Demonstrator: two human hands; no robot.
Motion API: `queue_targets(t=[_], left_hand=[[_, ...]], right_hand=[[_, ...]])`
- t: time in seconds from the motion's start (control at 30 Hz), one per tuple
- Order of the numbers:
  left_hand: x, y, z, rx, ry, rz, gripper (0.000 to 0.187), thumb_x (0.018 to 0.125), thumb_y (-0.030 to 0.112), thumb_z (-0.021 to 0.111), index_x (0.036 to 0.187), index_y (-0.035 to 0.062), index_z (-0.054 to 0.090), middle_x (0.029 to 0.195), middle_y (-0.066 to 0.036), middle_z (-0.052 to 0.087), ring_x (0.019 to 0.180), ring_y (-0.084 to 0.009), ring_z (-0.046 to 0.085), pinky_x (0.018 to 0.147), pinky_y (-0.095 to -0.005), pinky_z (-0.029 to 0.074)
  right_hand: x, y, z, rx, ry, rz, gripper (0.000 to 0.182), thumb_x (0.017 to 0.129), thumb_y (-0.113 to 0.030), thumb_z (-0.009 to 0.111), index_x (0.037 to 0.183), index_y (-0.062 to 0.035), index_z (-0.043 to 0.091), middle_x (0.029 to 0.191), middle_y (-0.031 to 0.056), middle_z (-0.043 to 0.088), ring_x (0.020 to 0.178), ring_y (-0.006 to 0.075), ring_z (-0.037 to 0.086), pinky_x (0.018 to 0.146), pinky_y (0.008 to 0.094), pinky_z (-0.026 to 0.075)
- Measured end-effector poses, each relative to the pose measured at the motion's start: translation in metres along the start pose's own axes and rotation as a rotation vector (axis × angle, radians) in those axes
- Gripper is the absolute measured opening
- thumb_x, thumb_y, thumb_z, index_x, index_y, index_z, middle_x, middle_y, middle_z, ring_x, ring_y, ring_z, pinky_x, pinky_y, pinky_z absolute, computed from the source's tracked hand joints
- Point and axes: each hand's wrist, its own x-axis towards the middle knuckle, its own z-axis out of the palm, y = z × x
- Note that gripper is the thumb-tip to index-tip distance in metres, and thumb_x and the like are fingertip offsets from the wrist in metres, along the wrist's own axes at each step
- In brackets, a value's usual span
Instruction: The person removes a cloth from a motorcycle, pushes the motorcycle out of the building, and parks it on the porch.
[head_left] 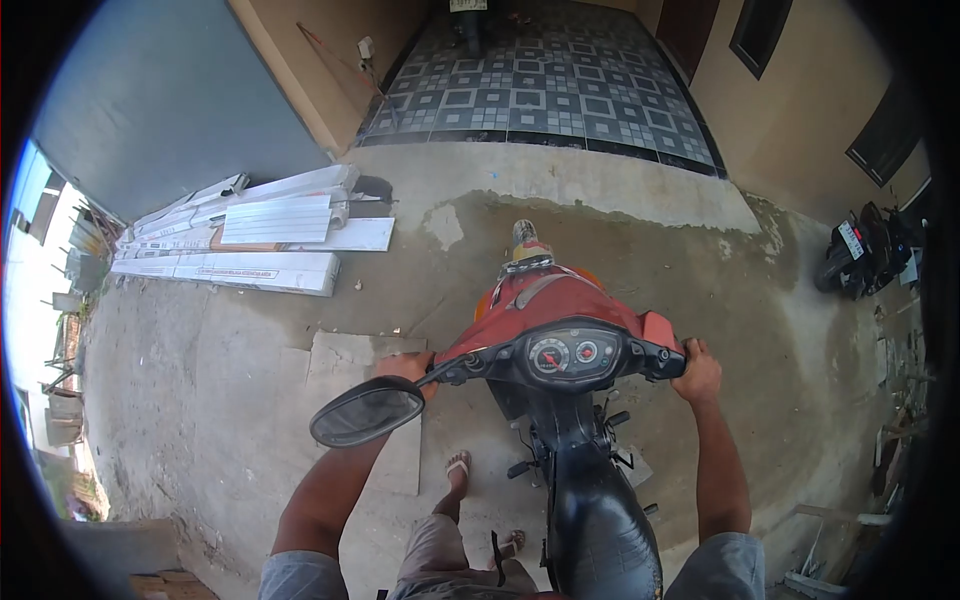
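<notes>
A red motorcycle (620,318) stands in front of me, its black seat (598,520) at my right side. My left hand (408,367) is closed around the left handlebar grip, partly hidden behind the oval mirror (368,412). On the other end of the bar, my right hand (699,371) wraps round the right grip. Between the grips sits the instrument cluster (570,355) with two round dials. The front wheel (524,233) points toward the tiled porch. Both my feet, in sandals (458,462), are on the ground left of the motorcycle.
Long white boxes (260,270) lie stacked at the left by a grey wall (190,90). A concrete ramp (590,185) leads up to the tiled floor (550,95), where another vehicle's plate shows. A dark motorcycle (868,250) is parked at the right. Scrap wood lies at the lower right.
</notes>
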Motion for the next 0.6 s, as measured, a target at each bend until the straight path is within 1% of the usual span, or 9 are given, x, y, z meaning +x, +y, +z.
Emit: queue_targets(t=[0.13, 0.2, 0.23, 0.33, 0.37, 0.5, 0.6], left_hand=[[-0.018, 0.005, 0.003, -0.029, -0.043, -0.005, 0.021, 0.081, 0.028, 0.068, 0.093, 0.0115, 0.067, 0.081, -0.013, 0.071, 0.075, -0.0368, 0.070, 0.065, -0.0490, 0.057], [-0.013, 0.008, -0.008, -0.038, -0.037, -0.006, 0.021, 0.081, 0.028, 0.068, 0.094, 0.0115, 0.067, 0.082, -0.012, 0.071, 0.075, -0.0366, 0.070, 0.065, -0.0489, 0.057], [-0.013, 0.010, -0.014, -0.018, -0.065, -0.027, 0.022, 0.080, 0.029, 0.068, 0.093, 0.0109, 0.067, 0.083, -0.013, 0.072, 0.075, -0.0368, 0.071, 0.066, -0.0493, 0.057], [-0.012, 0.011, -0.020, 0.026, -0.073, -0.065, 0.023, 0.079, 0.029, 0.068, 0.093, 0.0109, 0.066, 0.083, -0.013, 0.072, 0.076, -0.0371, 0.071, 0.068, -0.0495, 0.057], [-0.012, 0.010, -0.023, 0.015, -0.075, -0.049, 0.024, 0.079, 0.030, 0.068, 0.093, 0.0111, 0.067, 0.084, -0.014, 0.073, 0.076, -0.0376, 0.071, 0.069, -0.0492, 0.057], [-0.017, 0.010, -0.029, 0.012, -0.009, -0.054, 0.024, 0.079, 0.031, 0.069, 0.094, 0.0114, 0.069, 0.083, -0.014, 0.073, 0.077, -0.0377, 0.071, 0.069, -0.0494, 0.057], [-0.017, 0.008, -0.025, 0.042, 0.002, -0.063, 0.024, 0.079, 0.030, 0.069, 0.094, 0.0113, 0.069, 0.085, -0.015, 0.073, 0.078, -0.0385, 0.071, 0.070, -0.0502, 0.057]], right_hand=[[-0.008, 0.000, -0.001, 0.003, 0.051, -0.032, 0.036, 0.070, -0.019, 0.072, 0.105, -0.0144, 0.062, 0.103, 0.0099, 0.065, 0.089, 0.0376, 0.068, 0.074, 0.0490, 0.055], [-0.010, 0.003, -0.006, 0.008, 0.041, -0.032, 0.037, 0.071, -0.019, 0.072, 0.106, -0.0144, 0.062, 0.103, 0.0101, 0.065, 0.088, 0.0381, 0.068, 0.074, 0.0493, 0.055], [-0.010, 0.003, -0.008, 0.014, 0.047, -0.034, 0.037, 0.071, -0.019, 0.072, 0.106, -0.0144, 0.062, 0.103, 0.0103, 0.065, 0.088, 0.0383, 0.068, 0.074, 0.0495, 0.055], [-0.011, -0.002, -0.015, 0.030, 0.049, -0.009, 0.040, 0.069, -0.018, 0.072, 0.107, -0.0136, 0.063, 0.104, 0.0116, 0.065, 0.090, 0.0398, 0.067, 0.075, 0.0505, 0.054], [-0.010, -0.002, -0.017, 0.029, 0.050, -0.012, 0.040, 0.069, -0.018, 0.072, 0.108, -0.0137, 0.063, 0.104, 0.0114, 0.065, 0.090, 0.0396, 0.067, 0.075, 0.0504, 0.054], [-0.007, -0.008, -0.031, 0.000, 0.029, -0.012, 0.042, 0.068, -0.018, 0.072, 0.109, -0.0141, 0.063, 0.105, 0.0107, 0.065, 0.092, 0.0387, 0.067, 0.076, 0.0499, 0.055], [-0.008, -0.011, -0.034, -0.007, 0.021, -0.011, 0.043, 0.068, -0.018, 0.072, 0.110, -0.0142, 0.063, 0.106, 0.0105, 0.065, 0.091, 0.0381, 0.068, 0.077, 0.0494, 0.056]])
